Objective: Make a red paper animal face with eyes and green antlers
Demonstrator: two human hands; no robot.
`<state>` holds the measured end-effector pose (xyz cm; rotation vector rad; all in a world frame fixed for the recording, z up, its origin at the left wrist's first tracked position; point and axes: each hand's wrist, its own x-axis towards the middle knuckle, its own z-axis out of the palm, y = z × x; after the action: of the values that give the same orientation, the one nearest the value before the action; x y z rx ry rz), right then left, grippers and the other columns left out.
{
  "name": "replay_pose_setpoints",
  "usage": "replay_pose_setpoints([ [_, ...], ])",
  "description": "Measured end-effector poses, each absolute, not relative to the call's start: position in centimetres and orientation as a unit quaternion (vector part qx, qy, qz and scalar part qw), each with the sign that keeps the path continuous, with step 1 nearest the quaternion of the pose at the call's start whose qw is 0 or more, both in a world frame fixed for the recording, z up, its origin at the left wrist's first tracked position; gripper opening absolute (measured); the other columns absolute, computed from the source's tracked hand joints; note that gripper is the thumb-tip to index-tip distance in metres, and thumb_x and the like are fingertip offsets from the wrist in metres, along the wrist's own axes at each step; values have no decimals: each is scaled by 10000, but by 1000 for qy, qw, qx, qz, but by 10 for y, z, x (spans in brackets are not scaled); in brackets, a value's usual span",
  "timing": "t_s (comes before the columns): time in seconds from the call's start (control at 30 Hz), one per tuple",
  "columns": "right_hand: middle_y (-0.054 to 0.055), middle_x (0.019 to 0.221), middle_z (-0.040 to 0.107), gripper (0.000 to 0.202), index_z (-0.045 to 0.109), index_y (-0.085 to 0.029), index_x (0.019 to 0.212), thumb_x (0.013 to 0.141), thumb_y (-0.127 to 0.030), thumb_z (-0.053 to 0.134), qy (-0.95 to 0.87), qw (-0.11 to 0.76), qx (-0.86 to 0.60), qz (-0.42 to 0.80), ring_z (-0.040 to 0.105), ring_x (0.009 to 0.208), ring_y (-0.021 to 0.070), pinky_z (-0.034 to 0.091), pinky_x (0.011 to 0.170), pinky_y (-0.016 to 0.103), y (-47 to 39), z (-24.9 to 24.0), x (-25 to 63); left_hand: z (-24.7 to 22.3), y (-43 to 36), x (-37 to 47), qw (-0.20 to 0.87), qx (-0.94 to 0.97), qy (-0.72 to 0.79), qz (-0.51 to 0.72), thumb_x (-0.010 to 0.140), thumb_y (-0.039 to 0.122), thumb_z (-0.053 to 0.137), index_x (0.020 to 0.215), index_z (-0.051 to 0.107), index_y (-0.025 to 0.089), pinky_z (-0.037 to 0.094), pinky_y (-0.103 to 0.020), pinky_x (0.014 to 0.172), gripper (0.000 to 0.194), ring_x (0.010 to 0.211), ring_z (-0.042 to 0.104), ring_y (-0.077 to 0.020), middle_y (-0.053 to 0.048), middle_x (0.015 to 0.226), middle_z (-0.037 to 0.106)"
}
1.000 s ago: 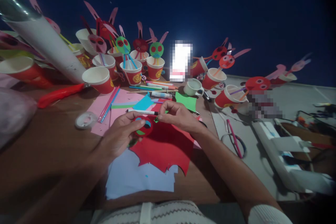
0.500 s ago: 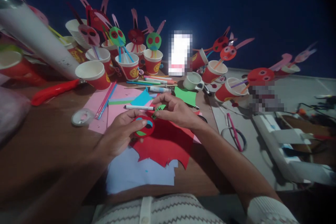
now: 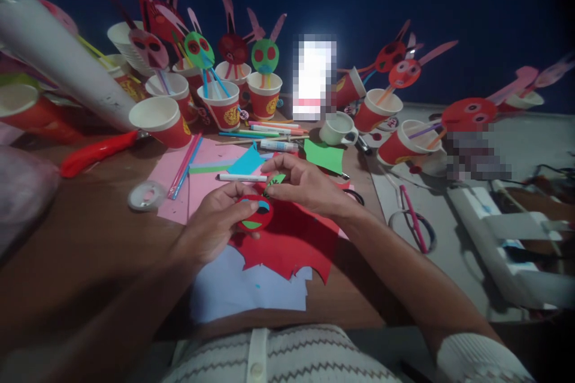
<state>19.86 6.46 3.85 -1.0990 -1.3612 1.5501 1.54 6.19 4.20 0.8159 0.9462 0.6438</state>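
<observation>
My left hand point(image 3: 211, 221) pinches a small red paper disc point(image 3: 259, 219) between thumb and fingers. On the disc are a blue-and-black piece near its top and a green piece low down. Just up and right of it, my right hand point(image 3: 309, 187) holds a small green paper piece point(image 3: 272, 185) with black marks in its fingertips. Beneath both hands lies a red paper sheet point(image 3: 300, 236) with scalloped cut edges, over pale bluish sheets point(image 3: 251, 302). A white marker point(image 3: 238, 178) lies just beyond my fingers.
Red paper cups point(image 3: 264, 97) holding paper animal heads on straws line the back. Around the hands are pink paper point(image 3: 209, 185), green paper point(image 3: 324, 157), a tape roll point(image 3: 146, 196) and straws point(image 3: 185, 167). A mug point(image 3: 336, 130) and a lit, blurred-out screen point(image 3: 313, 78) stand behind.
The view has shifted slightly, so most of the table appears a little higher and further right. Both hands keep the same holds, the green piece staying close to the red disc.
</observation>
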Motion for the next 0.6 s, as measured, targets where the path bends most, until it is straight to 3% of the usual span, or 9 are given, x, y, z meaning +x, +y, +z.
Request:
replay_pose_setpoints([
  [0.6, -19, 835, 533, 305, 526, -165, 992, 715, -171, 654, -554, 382, -425, 605, 486, 647, 67, 398, 577, 195, 64, 43, 199, 41, 62, 15, 742, 402, 462, 274, 693, 192, 679, 797, 522, 169, 501, -219, 388, 190, 474, 581, -111, 16, 675, 622],
])
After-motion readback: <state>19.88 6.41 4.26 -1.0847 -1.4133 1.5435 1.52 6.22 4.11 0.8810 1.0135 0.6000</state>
